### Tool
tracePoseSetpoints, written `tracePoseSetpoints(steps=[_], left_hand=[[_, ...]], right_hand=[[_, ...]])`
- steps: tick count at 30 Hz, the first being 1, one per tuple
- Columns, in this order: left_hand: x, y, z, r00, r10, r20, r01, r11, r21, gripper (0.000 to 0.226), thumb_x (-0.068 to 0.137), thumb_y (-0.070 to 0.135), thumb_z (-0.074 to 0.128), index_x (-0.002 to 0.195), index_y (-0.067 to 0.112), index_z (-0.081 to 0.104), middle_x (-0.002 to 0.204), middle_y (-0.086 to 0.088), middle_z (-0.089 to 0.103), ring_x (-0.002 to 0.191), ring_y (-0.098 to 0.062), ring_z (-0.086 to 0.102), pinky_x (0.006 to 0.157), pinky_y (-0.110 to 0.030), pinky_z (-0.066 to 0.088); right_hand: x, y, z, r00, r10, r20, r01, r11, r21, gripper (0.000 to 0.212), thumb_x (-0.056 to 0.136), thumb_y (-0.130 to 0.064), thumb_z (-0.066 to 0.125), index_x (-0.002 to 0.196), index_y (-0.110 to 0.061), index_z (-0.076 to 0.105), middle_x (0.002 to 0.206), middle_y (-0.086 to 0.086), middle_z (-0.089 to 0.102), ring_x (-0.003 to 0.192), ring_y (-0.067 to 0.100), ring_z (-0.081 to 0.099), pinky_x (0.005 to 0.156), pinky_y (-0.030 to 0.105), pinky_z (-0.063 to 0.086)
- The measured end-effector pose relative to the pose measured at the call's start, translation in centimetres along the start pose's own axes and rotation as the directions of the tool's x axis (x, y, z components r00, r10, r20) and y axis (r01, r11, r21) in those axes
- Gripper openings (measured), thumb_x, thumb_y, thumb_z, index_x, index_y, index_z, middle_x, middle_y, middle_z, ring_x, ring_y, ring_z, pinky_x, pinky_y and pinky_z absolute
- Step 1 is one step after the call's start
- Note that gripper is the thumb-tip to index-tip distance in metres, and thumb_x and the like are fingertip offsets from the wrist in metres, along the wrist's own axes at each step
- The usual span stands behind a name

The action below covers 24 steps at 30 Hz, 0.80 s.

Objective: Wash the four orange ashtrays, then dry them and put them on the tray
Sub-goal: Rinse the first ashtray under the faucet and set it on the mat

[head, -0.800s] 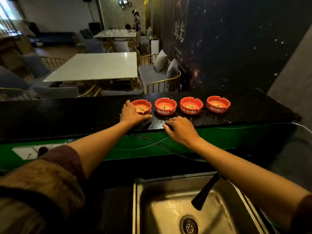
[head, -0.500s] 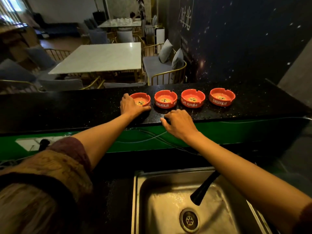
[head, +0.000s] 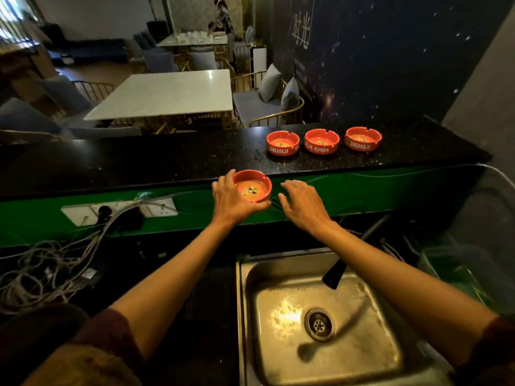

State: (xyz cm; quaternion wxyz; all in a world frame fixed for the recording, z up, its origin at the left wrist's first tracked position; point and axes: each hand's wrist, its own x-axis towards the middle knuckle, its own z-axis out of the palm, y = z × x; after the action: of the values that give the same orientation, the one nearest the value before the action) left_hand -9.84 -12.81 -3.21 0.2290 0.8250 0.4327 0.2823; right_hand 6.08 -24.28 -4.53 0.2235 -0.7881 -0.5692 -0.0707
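Note:
My left hand [head: 230, 200] grips one orange ashtray [head: 252, 186] by its near side and holds it in the air, just in front of the black counter's edge. Ash and butts lie in its bowl. Three more orange ashtrays [head: 282, 143] [head: 322, 142] [head: 362, 139] stand in a row on the black counter top [head: 167, 162], farther back and to the right. My right hand [head: 303, 203] hovers beside the held ashtray, fingers spread and relaxed, holding nothing. No tray shows in the head view.
A steel sink [head: 328, 316] with a drain and a black tap [head: 334, 274] lies below my arms. A wall socket [head: 119, 210] and tangled cables [head: 50, 263] sit at the left. A clear bin [head: 459, 271] stands right of the sink. Tables and chairs fill the room behind.
My left hand lifted the leftmost ashtray off the counter and drew it toward me. My right hand left the counter edge and opened. The camera tilted down.

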Motion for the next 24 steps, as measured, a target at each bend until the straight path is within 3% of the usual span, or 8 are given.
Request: tracePoseSetpoints(steps=[7, 12, 17, 20, 24], left_hand=[[-10.5, -2.8, 1.7, 0.988, 0.009, 0.156, -0.003, 0.999, -0.038, 0.11, 0.043, 0.062, 0.083, 0.134, 0.02, 0.039, 0.12, -0.003, 0.047, 0.11, -0.022, 0.04, 0.094, -0.036, 0.043], [-15.7, -5.2, 4.8, 0.959, -0.004, 0.285, 0.012, 1.0, -0.028, 0.107, 0.04, 0.056, 0.083, 0.131, 0.021, 0.04, 0.117, -0.001, 0.046, 0.108, -0.02, 0.04, 0.089, -0.027, 0.036], [-18.6, -5.0, 8.0, 0.91, -0.039, 0.412, 0.037, 0.999, 0.013, 0.111, 0.041, 0.06, 0.081, 0.134, 0.018, 0.036, 0.126, -0.002, 0.044, 0.117, -0.022, 0.039, 0.101, -0.034, 0.037], [-19.4, -4.5, 10.2, 0.89, -0.043, 0.453, 0.025, 0.999, 0.044, 0.114, 0.039, 0.068, 0.075, 0.134, 0.019, 0.036, 0.129, -0.001, 0.044, 0.119, -0.022, 0.04, 0.1, -0.032, 0.037], [-19.8, -3.5, 12.8, 0.878, -0.05, 0.476, 0.024, 0.998, 0.061, 0.114, 0.046, 0.063, 0.081, 0.138, 0.017, 0.032, 0.131, -0.002, 0.042, 0.12, -0.021, 0.036, 0.099, -0.03, 0.038]], right_hand=[[-9.0, -1.5, 2.7, 0.993, 0.117, 0.018, -0.118, 0.989, 0.086, 0.037, 0.092, -0.03, 0.055, 0.122, -0.01, 0.061, 0.12, 0.01, 0.065, 0.112, 0.029, 0.058, 0.094, 0.04, 0.045], [-16.8, -0.4, 4.5, 0.983, 0.179, 0.041, -0.183, 0.97, 0.16, 0.029, 0.093, -0.027, 0.057, 0.117, -0.013, 0.063, 0.111, 0.006, 0.068, 0.102, 0.025, 0.062, 0.088, 0.038, 0.05], [-21.7, 3.2, 5.8, 0.938, 0.318, 0.135, -0.336, 0.931, 0.141, 0.031, 0.094, -0.029, 0.055, 0.121, -0.015, 0.062, 0.115, 0.005, 0.068, 0.107, 0.023, 0.061, 0.09, 0.036, 0.049], [-22.6, 6.4, 6.0, 0.913, 0.37, 0.171, -0.394, 0.908, 0.144, 0.032, 0.093, -0.031, 0.053, 0.12, -0.02, 0.064, 0.114, 0.002, 0.07, 0.107, 0.019, 0.064, 0.089, 0.036, 0.051], [-22.5, 10.7, 6.0, 0.89, 0.419, 0.179, -0.444, 0.885, 0.142, 0.029, 0.092, -0.029, 0.052, 0.114, -0.018, 0.066, 0.109, 0.004, 0.071, 0.102, 0.022, 0.065, 0.085, 0.038, 0.053]])
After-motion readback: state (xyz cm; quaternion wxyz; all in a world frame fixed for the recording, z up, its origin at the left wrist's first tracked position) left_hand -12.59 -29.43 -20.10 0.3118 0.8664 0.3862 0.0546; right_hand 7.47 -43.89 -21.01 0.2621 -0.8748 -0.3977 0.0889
